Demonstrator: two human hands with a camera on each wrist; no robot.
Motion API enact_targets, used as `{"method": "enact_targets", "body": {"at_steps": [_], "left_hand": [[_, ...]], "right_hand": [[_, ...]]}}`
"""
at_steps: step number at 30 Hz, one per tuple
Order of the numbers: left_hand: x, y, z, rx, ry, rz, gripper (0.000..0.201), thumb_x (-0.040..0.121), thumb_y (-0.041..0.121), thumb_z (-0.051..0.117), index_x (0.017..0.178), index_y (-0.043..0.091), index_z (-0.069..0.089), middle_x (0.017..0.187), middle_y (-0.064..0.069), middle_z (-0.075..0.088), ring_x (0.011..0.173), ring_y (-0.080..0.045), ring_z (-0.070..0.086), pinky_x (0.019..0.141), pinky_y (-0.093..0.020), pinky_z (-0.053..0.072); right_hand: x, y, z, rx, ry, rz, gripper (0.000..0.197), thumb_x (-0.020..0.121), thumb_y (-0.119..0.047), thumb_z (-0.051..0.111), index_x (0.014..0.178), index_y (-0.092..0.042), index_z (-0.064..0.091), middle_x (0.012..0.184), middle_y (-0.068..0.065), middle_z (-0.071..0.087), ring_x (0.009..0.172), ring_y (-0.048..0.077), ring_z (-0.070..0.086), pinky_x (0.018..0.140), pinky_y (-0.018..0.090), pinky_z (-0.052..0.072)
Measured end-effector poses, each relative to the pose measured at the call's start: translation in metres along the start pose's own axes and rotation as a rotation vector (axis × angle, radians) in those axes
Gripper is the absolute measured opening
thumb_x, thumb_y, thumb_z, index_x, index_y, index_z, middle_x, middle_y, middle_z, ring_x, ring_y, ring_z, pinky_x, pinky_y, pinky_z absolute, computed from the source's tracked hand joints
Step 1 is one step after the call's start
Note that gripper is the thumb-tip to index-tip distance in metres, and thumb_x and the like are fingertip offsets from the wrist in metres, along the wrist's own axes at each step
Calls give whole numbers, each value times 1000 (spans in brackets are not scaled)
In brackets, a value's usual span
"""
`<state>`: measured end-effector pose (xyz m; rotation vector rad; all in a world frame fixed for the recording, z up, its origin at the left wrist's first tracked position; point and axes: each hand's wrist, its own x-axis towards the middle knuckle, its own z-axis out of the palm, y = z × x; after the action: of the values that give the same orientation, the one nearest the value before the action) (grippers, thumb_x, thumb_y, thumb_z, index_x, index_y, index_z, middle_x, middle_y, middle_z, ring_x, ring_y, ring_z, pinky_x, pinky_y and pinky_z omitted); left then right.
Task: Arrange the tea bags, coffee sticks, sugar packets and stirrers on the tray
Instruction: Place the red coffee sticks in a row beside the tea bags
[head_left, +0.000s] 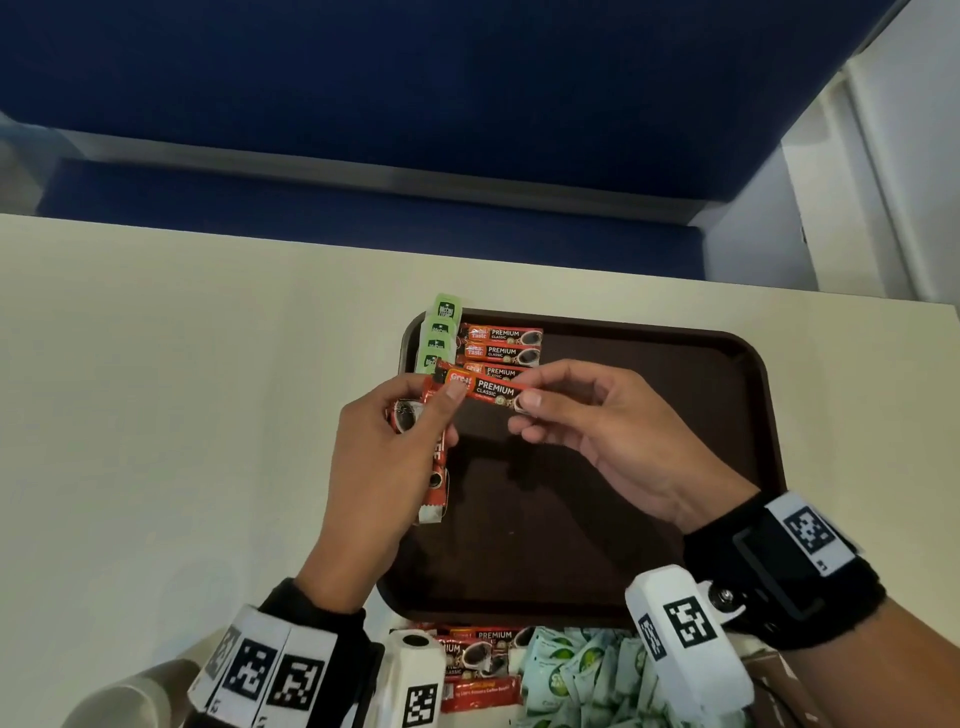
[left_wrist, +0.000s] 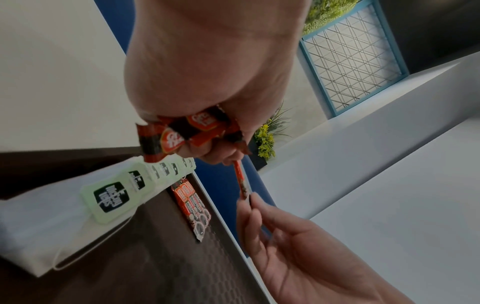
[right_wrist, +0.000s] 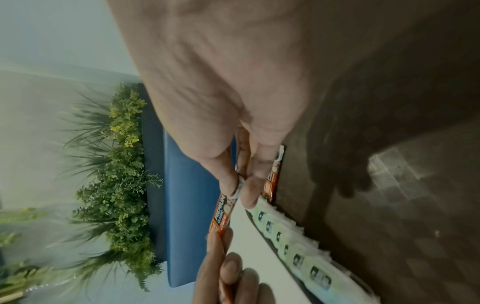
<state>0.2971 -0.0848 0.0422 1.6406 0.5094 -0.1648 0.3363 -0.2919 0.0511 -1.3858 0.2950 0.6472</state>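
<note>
A brown tray lies on the cream table. Green tea bags overlap in a row at its far left edge, and three red coffee sticks lie beside them. Just above those, one coffee stick is held level between both hands. My left hand pinches its left end and also grips a bunch of other coffee sticks in its palm. My right hand pinches the right end with thumb and forefinger. The right wrist view shows that pinch over the tea bags.
At the table's near edge lie more coffee sticks and a heap of pale green sugar packets. A blue padded bench stands beyond the far edge. No stirrers show in any view.
</note>
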Motion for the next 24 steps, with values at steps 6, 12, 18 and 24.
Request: {"method": "enact_targets", "body": {"at_steps": [6, 12, 18, 24], "left_hand": [[0, -9, -9, 22, 60, -46, 18, 99, 42, 75, 107, 27, 80, 79, 5, 79, 75, -15, 80, 75, -35, 68], [-3, -12, -11, 27, 72, -56, 19, 99, 43, 74, 107, 27, 79, 79, 7, 78, 75, -11, 80, 62, -21, 63], [-3, -14, -11, 19, 77, -60, 21, 98, 44, 74, 107, 26, 80, 79, 4, 79, 77, -14, 81, 75, -35, 68], [-1, -15, -12, 27, 81, -63, 20, 98, 45, 73, 106, 28, 79, 80, 7, 79, 77, -12, 81, 71, -31, 67]], "right_hand": [[18, 21, -13, -657, 222, -97, 10, 97, -25, 77, 102, -32, 78, 98, -10, 77, 96, 1, 68, 75, 8, 49], [38, 51, -13, -966, 359, -233, 16, 95, -30, 79, 108, -33, 72, 103, -14, 63, 94, 8, 56, 81, 21, 44], [44, 60, -6, -1160, 330, -454, 24, 95, -34, 77, 117, -31, 71, 115, -12, 57, 110, 9, 45, 93, 29, 44], [51, 58, 1, -1260, 335, -501, 17, 96, -35, 76, 111, -27, 73, 111, -7, 63, 108, 16, 49, 92, 37, 49]]}}
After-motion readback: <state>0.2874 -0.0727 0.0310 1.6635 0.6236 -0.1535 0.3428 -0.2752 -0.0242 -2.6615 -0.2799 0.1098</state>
